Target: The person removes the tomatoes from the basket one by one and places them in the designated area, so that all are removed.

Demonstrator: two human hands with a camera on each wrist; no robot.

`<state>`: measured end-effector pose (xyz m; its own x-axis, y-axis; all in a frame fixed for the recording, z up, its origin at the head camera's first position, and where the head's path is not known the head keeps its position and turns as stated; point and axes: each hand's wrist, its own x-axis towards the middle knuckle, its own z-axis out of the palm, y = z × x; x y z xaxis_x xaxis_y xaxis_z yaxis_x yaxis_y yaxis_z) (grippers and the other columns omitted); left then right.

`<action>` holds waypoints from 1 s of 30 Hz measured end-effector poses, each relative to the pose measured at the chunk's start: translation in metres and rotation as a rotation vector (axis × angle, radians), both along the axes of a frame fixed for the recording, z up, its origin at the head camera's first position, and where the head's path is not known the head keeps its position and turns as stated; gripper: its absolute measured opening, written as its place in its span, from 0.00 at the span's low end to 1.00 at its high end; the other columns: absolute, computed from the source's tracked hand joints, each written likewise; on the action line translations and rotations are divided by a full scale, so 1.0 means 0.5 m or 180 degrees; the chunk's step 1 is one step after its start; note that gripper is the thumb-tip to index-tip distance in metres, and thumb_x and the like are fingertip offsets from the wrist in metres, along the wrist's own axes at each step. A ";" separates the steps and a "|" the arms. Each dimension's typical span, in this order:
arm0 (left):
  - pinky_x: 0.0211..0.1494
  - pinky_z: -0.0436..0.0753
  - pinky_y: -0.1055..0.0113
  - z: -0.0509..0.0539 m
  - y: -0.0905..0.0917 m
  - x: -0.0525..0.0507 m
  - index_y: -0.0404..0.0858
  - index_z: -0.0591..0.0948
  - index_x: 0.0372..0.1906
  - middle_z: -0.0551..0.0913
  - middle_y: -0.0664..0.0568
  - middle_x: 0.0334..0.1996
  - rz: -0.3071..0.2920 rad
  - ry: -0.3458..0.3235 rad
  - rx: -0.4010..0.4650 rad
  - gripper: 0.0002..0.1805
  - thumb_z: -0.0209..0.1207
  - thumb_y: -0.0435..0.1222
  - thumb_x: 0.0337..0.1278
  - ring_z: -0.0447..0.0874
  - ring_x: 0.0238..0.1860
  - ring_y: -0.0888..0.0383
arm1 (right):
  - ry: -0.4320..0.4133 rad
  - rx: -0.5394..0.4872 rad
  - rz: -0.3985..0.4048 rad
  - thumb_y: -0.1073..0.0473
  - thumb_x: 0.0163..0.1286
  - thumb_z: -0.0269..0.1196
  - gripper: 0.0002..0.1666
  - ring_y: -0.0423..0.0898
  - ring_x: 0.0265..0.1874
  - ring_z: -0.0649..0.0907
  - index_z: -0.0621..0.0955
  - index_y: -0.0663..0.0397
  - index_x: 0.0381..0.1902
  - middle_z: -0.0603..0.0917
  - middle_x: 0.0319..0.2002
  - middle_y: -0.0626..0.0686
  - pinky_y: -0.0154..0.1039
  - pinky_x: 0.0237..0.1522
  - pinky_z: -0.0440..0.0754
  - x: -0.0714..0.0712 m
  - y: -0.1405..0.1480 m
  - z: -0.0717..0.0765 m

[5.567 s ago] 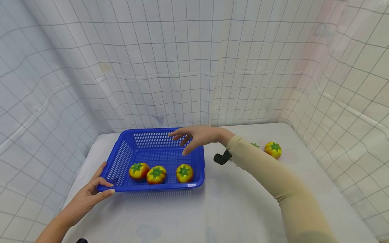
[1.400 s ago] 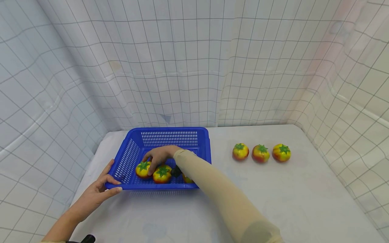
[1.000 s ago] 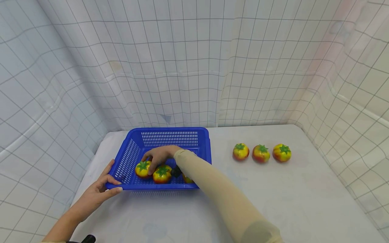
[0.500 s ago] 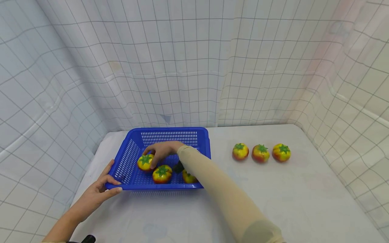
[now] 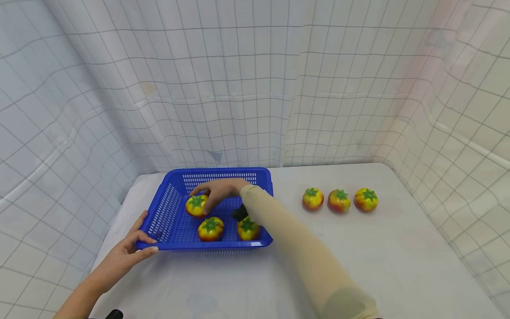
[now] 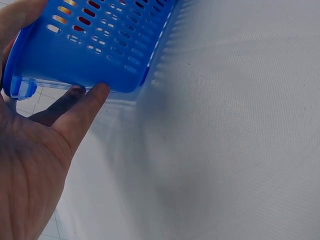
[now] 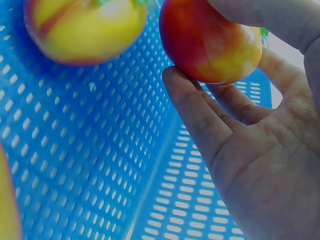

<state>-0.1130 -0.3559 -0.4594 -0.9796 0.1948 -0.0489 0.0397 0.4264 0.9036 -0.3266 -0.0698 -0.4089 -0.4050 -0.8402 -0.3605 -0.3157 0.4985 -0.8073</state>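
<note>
In the head view my right hand (image 5: 221, 189) reaches into the blue basket (image 5: 215, 245) and grips a yellow-red tomato (image 5: 196, 206) with a green leafy top. The right wrist view shows that tomato (image 7: 210, 42) between the thumb and fingers of the hand (image 7: 265, 145). Two others, one in the middle (image 5: 210, 229) and one at the right (image 5: 249, 228), lie along the basket's near side. My left hand (image 5: 117, 261) holds the basket's near left corner, thumb on the front rim. From the left wrist, the hand's fingers (image 6: 82, 112) lie against the basket's outer wall (image 6: 85, 55).
Three more tomatoes stand in a row on the white table to the right of the basket: left (image 5: 312, 199), middle (image 5: 339, 201) and right (image 5: 366, 200). Checked white cloth (image 5: 239, 97) hangs behind the table and on both sides.
Since the earlier frames, my right hand has taken hold of the leftmost tomato in the basket and moved it back and slightly right. The left hand keeps its hold on the corner.
</note>
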 end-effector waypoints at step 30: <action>0.54 0.63 0.87 0.001 -0.003 0.003 0.32 0.72 0.49 0.29 0.66 0.82 -0.0046 0.0019 -0.0020 0.12 0.59 0.36 0.74 0.27 0.78 0.29 | 0.0112 -0.0179 0.0102 0.58 0.62 0.75 0.38 0.46 0.61 0.74 0.74 0.34 0.68 0.73 0.63 0.46 0.38 0.58 0.77 -0.008 0.130 0.072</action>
